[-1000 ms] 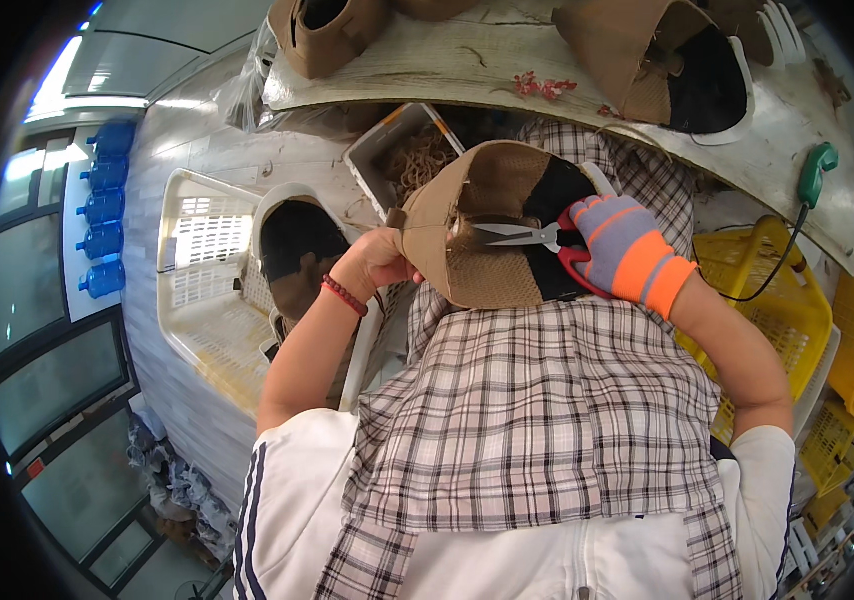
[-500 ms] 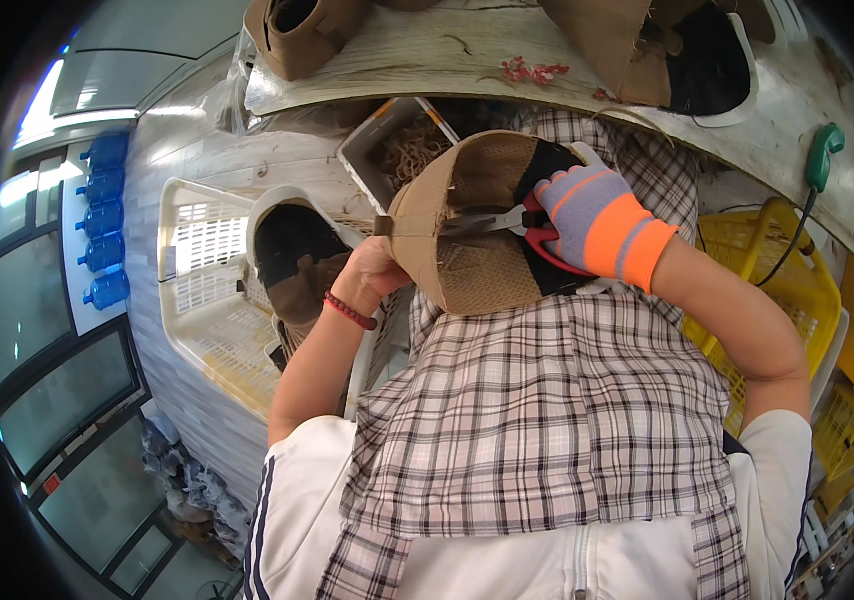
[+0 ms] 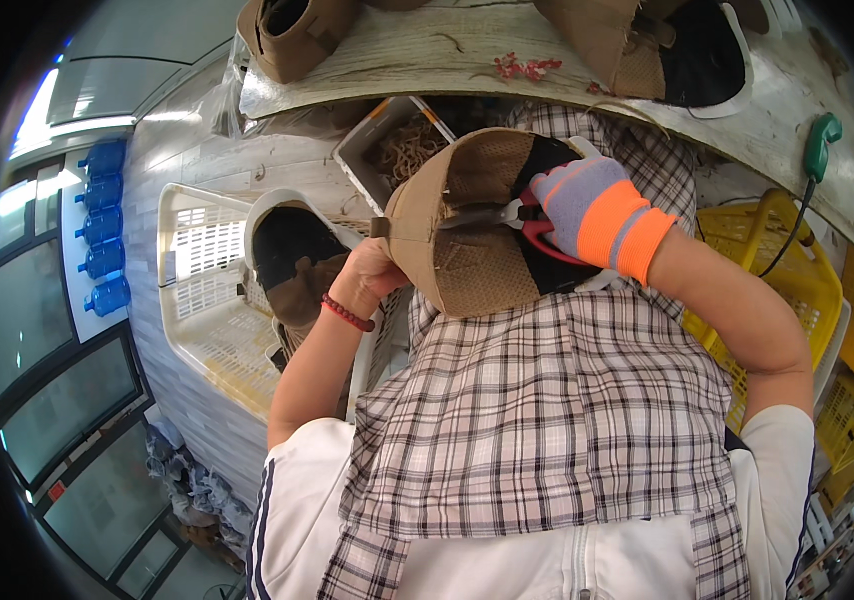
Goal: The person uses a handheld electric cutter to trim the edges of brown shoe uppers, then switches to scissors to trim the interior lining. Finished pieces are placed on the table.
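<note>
I note brown shoe (image 3: 488, 275) right of left hand (image 3: 377, 268), clamped on its edge; gloved right hand (image 3: 588, 207) closed round red-handled scissors (image 3: 510, 213), blades inside shoe.

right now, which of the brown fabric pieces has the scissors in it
The brown fabric piece held by the bare left hand; only there do the red-handled scissors in the gloved right hand reach inside.

2 hands (image 3: 589, 212), 1 pair of scissors (image 3: 511, 213), 5 blue jugs (image 3: 100, 222).
</note>
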The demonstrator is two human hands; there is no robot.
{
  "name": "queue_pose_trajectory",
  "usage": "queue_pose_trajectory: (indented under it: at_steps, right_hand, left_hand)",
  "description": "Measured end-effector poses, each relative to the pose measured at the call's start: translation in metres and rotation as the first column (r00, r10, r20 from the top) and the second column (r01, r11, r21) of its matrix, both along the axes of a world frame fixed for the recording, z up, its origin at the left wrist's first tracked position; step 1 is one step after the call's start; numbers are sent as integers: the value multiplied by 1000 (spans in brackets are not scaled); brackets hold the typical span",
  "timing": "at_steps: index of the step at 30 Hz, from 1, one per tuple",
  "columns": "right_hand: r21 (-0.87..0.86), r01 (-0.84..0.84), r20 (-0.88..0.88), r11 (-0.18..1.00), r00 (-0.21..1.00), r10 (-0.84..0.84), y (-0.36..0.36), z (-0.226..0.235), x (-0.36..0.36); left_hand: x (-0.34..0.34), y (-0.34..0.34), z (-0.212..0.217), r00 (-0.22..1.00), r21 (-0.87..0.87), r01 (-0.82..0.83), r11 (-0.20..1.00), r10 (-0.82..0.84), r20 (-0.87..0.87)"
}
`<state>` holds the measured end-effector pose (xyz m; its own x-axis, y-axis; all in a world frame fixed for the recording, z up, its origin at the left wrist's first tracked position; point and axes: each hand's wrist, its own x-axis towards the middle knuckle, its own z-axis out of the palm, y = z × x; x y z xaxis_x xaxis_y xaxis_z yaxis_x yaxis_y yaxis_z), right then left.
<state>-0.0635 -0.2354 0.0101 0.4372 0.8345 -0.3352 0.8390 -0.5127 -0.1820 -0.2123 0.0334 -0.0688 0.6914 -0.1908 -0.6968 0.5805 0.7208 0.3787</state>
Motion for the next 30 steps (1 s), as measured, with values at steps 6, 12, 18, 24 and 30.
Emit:
queue_pose_trajectory:
  at_steps: [6, 12, 18, 24, 30]
  right_hand:
    - [-36, 176, -41, 984, 983, -177, -16, 6, 5]
    - [126, 91, 12, 988, 996, -93, -15, 9, -3]
    - [39, 45, 27, 998, 999, -46, -8, 7, -5]
    - [-41, 44, 49, 998, 998, -42, -10, 11, -3]
    - [-42, 62, 28, 997, 998, -61, -9, 9, -4]
  left_hand:
    - [-1, 3, -4, 999, 13, 3, 1000, -3, -35]
    - [2, -2, -10, 998, 33, 1, 999, 2, -69]
    - [-1, -4, -2, 999, 14, -29, 999, 29, -18]
    - [2, -9, 6, 998, 33, -38, 999, 40, -43]
    - [0, -5, -2, 997, 20, -54, 998, 55, -60]
